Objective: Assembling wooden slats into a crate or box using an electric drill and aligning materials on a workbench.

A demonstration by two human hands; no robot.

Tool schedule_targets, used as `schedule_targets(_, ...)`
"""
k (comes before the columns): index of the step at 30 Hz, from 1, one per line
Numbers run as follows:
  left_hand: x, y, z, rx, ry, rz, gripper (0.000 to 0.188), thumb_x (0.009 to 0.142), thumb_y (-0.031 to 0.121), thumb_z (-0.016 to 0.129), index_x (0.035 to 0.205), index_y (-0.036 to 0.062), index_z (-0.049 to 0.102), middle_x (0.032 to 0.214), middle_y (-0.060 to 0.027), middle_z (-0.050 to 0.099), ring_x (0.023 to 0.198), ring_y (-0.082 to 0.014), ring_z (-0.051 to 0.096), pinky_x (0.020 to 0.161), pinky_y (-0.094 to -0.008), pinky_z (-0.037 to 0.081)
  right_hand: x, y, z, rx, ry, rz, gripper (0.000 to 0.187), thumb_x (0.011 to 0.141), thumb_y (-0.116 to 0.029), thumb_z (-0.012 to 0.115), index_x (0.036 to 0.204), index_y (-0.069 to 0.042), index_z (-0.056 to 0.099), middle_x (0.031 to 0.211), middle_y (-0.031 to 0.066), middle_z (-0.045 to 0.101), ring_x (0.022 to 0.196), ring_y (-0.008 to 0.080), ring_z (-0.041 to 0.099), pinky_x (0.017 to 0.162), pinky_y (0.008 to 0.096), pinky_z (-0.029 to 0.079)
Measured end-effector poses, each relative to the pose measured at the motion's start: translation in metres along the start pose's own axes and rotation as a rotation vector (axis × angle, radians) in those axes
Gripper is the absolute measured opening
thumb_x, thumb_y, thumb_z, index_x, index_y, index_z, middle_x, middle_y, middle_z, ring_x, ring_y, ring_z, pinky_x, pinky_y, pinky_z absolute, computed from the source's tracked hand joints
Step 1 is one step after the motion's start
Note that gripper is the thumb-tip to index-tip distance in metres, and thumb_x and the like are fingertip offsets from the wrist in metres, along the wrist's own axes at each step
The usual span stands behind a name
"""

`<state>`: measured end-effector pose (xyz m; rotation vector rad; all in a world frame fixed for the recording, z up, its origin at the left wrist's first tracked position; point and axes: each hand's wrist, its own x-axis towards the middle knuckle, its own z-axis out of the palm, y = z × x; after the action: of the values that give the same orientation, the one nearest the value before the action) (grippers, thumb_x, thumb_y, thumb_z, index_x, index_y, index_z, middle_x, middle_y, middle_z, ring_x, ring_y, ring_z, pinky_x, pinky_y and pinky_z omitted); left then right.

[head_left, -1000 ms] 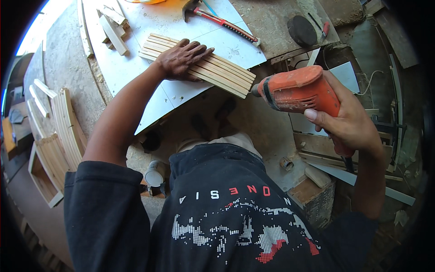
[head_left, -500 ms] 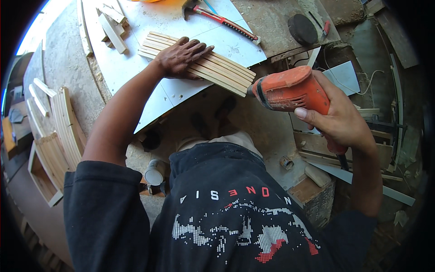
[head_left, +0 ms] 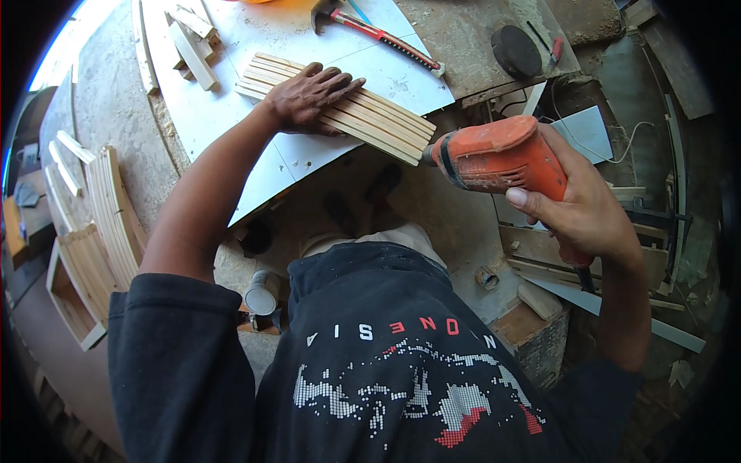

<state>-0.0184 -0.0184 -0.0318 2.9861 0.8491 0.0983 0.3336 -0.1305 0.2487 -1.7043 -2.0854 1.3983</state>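
Note:
My left hand [head_left: 312, 99] lies across a bundle of pale wooden slats [head_left: 378, 116], pressing it against the white board [head_left: 266, 166]. The slats sit side by side, and their right ends stick out past the board's edge. My right hand [head_left: 575, 201] is wrapped round an orange power drill [head_left: 498, 158], its thumb along the near side of the body. The drill's chuck [head_left: 428, 154] points left at the near corner of the slats' ends. Whether a bit is inside the wood is hidden.
A red-handled hammer [head_left: 378, 35] lies beyond the slats. Loose wood pieces [head_left: 193, 54] are at the far left, and curved slats with a wooden frame [head_left: 77, 301] stand lower left. A black round disc [head_left: 516, 52] rests far right; a can [head_left: 262, 293] stands below the board.
The drill and my right hand have shifted very slightly to the right. My left hand and the slats have stayed in place.

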Motion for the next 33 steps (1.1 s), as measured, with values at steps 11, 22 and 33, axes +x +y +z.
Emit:
schedule_targets(11, 0.001, 0.003, -0.004, -0.014, -0.05, -0.031, 0.116, 0.076, 0.061, 0.076, 0.164, 0.0063, 0.023, 0.148, -0.0151, 0.049, 0.137, -0.0291, 0.046, 0.118, -0.0454, 0.029, 0.005, 0.001, 0.004, -0.027, -0.02, 0.013, 0.064, 0.09, -0.028, 0.08, 0.141, -0.001, 0.051, 0.118, 0.0169, 0.07, 0.109, 0.0253, 0.068, 0.098, 0.0385, 0.05)
schedule_targets(22, 0.0, 0.002, -0.003, -0.025, -0.027, -0.017, 0.116, 0.076, 0.059, 0.076, 0.164, 0.0055, 0.023, 0.147, -0.0151, 0.05, 0.136, -0.0291, 0.046, 0.117, -0.0452, 0.03, 0.006, 0.001, 0.004, -0.008, -0.023, 0.028, 0.063, 0.09, -0.027, 0.08, 0.14, -0.002, 0.052, 0.117, 0.0147, 0.069, 0.108, 0.0234, 0.067, 0.097, 0.0376, 0.05)
schedule_targets(33, 0.002, 0.005, -0.006, -0.002, -0.066, -0.034, 0.113, 0.079, 0.061, 0.073, 0.164, 0.0051, 0.024, 0.148, -0.0151, 0.049, 0.137, -0.0288, 0.045, 0.117, -0.0452, 0.03, 0.005, 0.005, 0.005, 0.017, -0.011, 0.035, 0.061, 0.09, -0.026, 0.08, 0.139, -0.001, 0.052, 0.117, 0.0138, 0.069, 0.108, 0.0215, 0.066, 0.097, 0.0374, 0.05)
